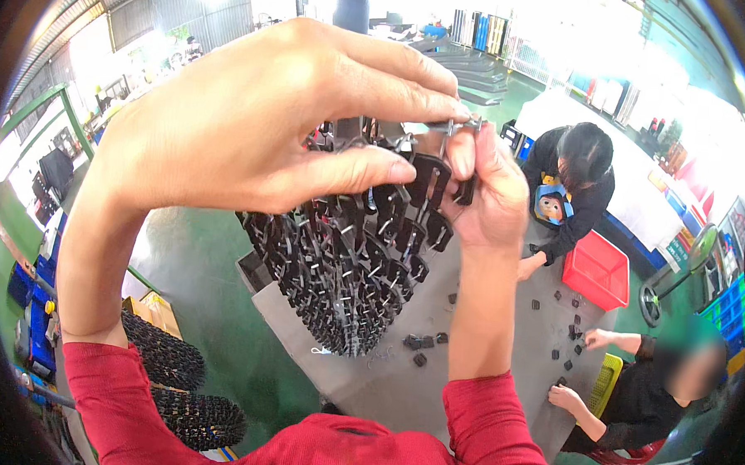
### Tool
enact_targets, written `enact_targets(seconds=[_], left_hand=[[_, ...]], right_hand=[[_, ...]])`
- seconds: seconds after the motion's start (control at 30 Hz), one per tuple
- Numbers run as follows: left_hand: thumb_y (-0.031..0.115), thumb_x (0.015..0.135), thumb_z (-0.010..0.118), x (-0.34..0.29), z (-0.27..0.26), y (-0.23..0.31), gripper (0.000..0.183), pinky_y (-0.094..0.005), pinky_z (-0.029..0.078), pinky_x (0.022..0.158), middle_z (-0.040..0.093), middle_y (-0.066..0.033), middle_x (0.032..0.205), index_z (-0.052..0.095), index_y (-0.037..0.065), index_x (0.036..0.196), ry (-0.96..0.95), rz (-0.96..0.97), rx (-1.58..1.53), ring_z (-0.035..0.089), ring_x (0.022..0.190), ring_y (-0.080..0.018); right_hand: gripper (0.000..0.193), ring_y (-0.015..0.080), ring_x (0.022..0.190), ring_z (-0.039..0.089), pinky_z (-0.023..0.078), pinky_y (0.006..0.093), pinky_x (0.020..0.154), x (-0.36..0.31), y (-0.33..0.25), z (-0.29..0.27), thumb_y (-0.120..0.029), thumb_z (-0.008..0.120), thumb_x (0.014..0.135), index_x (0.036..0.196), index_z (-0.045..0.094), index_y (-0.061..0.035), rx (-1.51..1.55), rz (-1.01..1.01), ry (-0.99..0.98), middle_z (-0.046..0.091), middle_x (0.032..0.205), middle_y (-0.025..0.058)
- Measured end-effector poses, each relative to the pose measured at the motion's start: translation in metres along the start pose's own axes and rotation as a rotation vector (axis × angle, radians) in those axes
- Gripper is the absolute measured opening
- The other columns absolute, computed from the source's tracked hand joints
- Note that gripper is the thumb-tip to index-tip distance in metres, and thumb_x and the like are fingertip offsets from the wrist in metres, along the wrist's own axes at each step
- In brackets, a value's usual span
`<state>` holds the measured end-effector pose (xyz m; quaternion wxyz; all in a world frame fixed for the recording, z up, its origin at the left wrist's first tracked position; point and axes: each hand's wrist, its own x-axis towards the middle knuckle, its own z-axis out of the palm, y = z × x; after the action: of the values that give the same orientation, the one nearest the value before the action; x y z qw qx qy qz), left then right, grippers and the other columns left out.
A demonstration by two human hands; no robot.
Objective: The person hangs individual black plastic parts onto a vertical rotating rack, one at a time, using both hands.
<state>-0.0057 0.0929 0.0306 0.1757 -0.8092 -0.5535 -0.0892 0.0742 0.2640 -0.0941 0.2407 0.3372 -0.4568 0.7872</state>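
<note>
While your left hand (261,120) reaches across the upper middle of the frame, its thumb stands wide of its fingers, and the longer fingertips meet a small metal hook (450,138) right of centre. Your right hand (494,205) rises from the lower right to that same spot, fingers curled in and closed around a small black piece (465,191) that shows just below its fingertips; how firm that grip is, you cannot tell from this angle.

Below and between your wrists, a hanging rack (346,256) fills the centre of the frame, crowded with dark parts and bright metal hooks and narrowing toward its lower end. Behind and to the right of it you have a grey table (382,391), with loose black parts (419,343) lying near your right forearm.

At the right of the frame, one co-worker (591,175) in a dark top leans over the table beside a red basket (597,263). Toward the lower right, another co-worker (630,431) has both hands at the table edge, next to a yellow basket (605,384). More bundles of black parts (163,352) sit at your lower left.
</note>
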Motion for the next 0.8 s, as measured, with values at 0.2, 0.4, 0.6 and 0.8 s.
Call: enact_targets(seconds=[0.2,0.4,0.6,0.8], left_hand=[[0.023,0.077,0.062,0.009,0.005,0.011,0.042,-0.0368,0.043,0.086,0.056,-0.0160,0.113,0.056,0.005,0.115,0.022,-0.043,0.027,0.055,0.102,-0.0335],[0.028,0.077,0.062,0.013,0.009,-0.004,0.044,-0.0364,0.043,0.085,0.056,-0.0161,0.112,0.055,0.007,0.115,-0.001,-0.031,0.082,0.055,0.101,-0.0325],[0.021,0.077,0.063,0.012,-0.012,-0.013,0.050,-0.0383,0.044,0.084,0.048,-0.0220,0.115,0.049,0.002,0.121,-0.074,0.140,-0.080,0.055,0.096,-0.0281],[0.023,0.070,0.064,0.008,-0.013,-0.006,0.049,-0.0378,0.040,0.091,0.052,-0.0153,0.116,0.055,0.006,0.116,-0.021,-0.005,-0.061,0.050,0.108,-0.0311]], right_hand=[[0.028,0.0118,0.062,0.046,0.036,0.0229,0.057,-0.018,-0.008,0.016,-0.019,0.048,0.090,0.069,0.054,-0.0009,-0.920,-0.305,0.388,0.051,0.071,0.0033],[0.019,0.0258,0.068,0.048,0.038,0.0318,0.064,-0.058,-0.038,-0.068,-0.009,0.043,0.085,0.071,0.051,0.0012,-1.678,-0.363,0.614,0.049,0.070,0.0112],[0.021,0.0308,0.081,0.053,0.041,0.0384,0.073,-0.143,-0.050,-0.209,-0.020,0.048,0.085,0.081,0.056,-0.0011,-2.130,0.100,0.583,0.052,0.087,0.0145],[0.031,0.0280,0.091,0.057,0.045,0.0374,0.078,-0.092,-0.053,-0.111,-0.026,0.058,0.081,0.100,0.058,-0.0019,-1.932,0.312,0.555,0.057,0.102,0.0123]])
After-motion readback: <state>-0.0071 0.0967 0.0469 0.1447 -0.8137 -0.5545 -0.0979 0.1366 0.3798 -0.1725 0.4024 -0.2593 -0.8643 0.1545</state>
